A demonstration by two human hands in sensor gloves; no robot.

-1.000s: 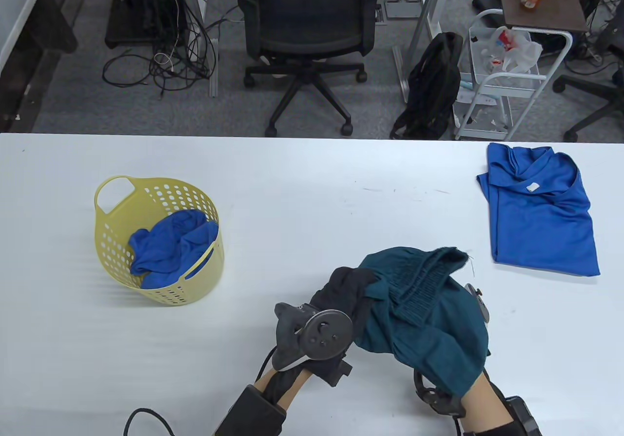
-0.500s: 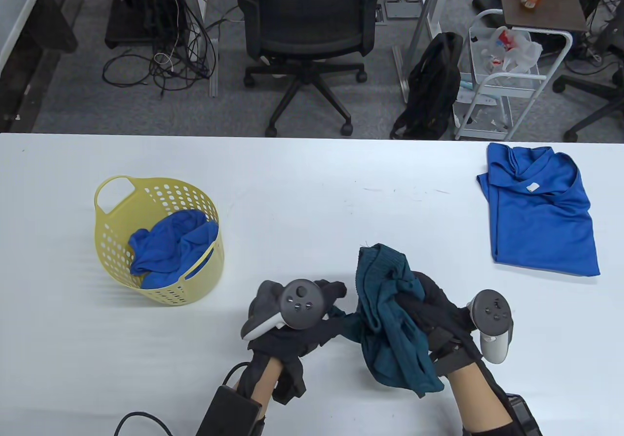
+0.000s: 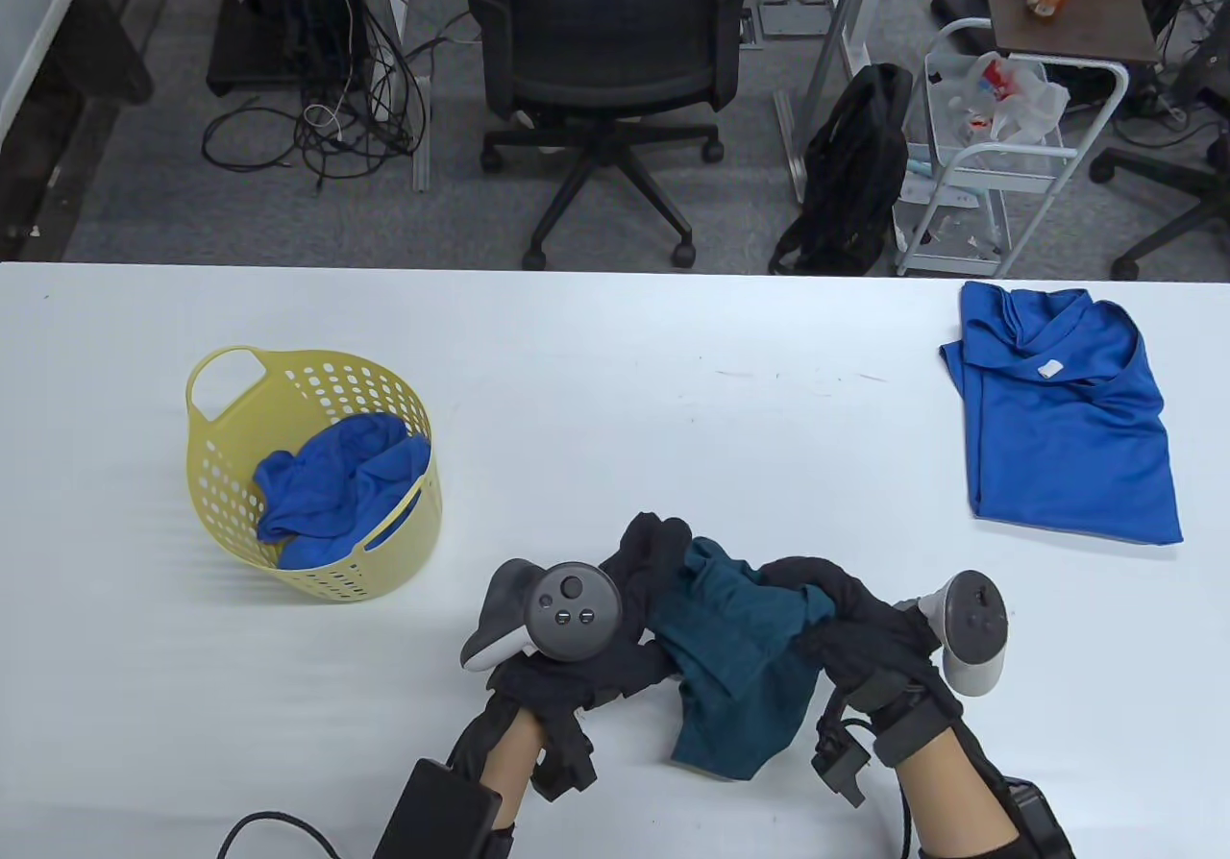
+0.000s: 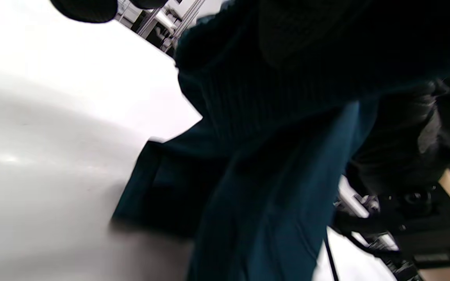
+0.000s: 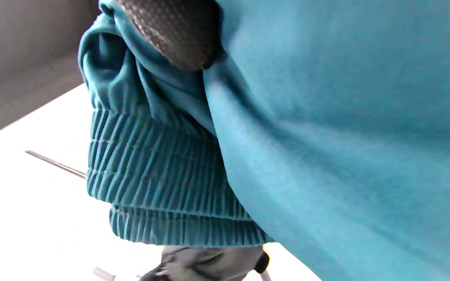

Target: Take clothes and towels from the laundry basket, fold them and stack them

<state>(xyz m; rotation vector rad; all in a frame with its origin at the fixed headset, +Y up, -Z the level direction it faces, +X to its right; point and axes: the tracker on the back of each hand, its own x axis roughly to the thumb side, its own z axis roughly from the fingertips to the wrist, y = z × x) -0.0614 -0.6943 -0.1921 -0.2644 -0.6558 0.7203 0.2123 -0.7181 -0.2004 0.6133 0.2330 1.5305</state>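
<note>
A dark teal garment (image 3: 738, 659) with a ribbed band hangs bunched between both hands near the table's front edge. My left hand (image 3: 642, 578) grips its left side and my right hand (image 3: 828, 621) grips its right side. Its lower part touches the white table (image 3: 615, 398). It fills the left wrist view (image 4: 272, 164) and the right wrist view (image 5: 326, 156), where a gloved fingertip (image 5: 174, 31) presses into the cloth above the ribbed band. A yellow laundry basket (image 3: 221, 475) at the left holds a crumpled blue cloth (image 3: 332, 489). A folded blue shirt (image 3: 1067, 417) lies at the far right.
Beyond the table's far edge stand an office chair (image 3: 601, 52), a black backpack (image 3: 855, 167), a white wire cart (image 3: 990, 158) and loose floor cables (image 3: 327, 119). A black cable (image 3: 279, 825) trails from my left wrist at the front edge.
The teal garment came off my right hand, where it was draped, and now hangs lower, gathered between both hands. My left hand has turned and closed in on its left side.
</note>
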